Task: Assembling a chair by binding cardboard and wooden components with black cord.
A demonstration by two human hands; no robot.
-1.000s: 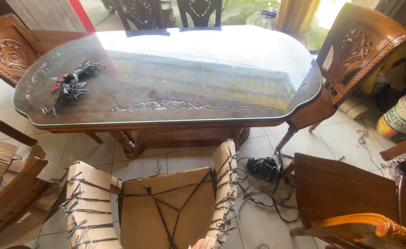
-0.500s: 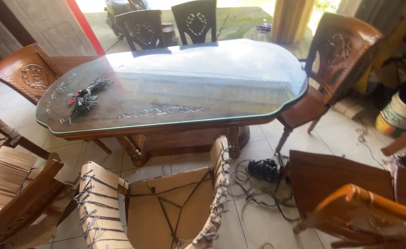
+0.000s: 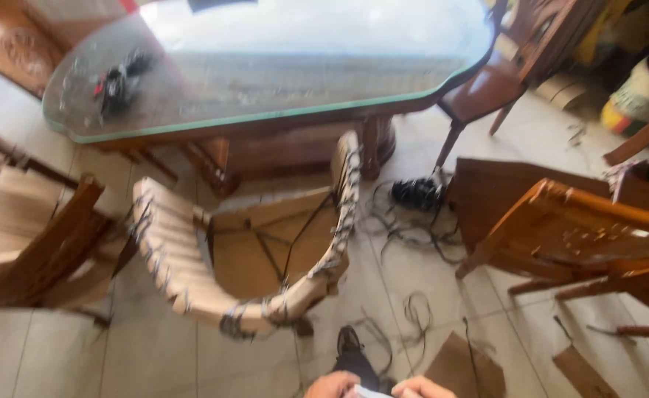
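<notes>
Both hands are seen only at the bottom edge: left hand [image 3: 330, 384] and right hand [image 3: 422, 388] are drawn close together around a small pale object [image 3: 369, 393], mostly cut off by the frame; what it is cannot be told, nor whether the fingers are closed on it. A dark shoe [image 3: 349, 343] is planted on the floor tiles [image 3: 155, 354] just above them.

Just beyond the hands an unfinished curved chair frame [image 3: 214, 265] is tipped on the floor, its padded pale arms bound with dark cord lacing, its plain brown panel crossed by taut cords. Loose black cord [image 3: 405, 228] is strewn in loops between this frame and the carved wooden chair [image 3: 582, 236] at right, glossy orange-brown with rounded rails. A flat scrap of brown cardboard [image 3: 464, 365] lies beside the right hand.

Behind, an oval glass-topped worktop [image 3: 280, 88] on a carved wooden pedestal is seen, its green glass edge overhanging; a small dark bundle [image 3: 118, 81] rests near its left end. Slatted pale wooden pieces [image 3: 22, 228] crowd the left side. Open floor is limited to narrow tiled strips between the furniture, widest at lower left
</notes>
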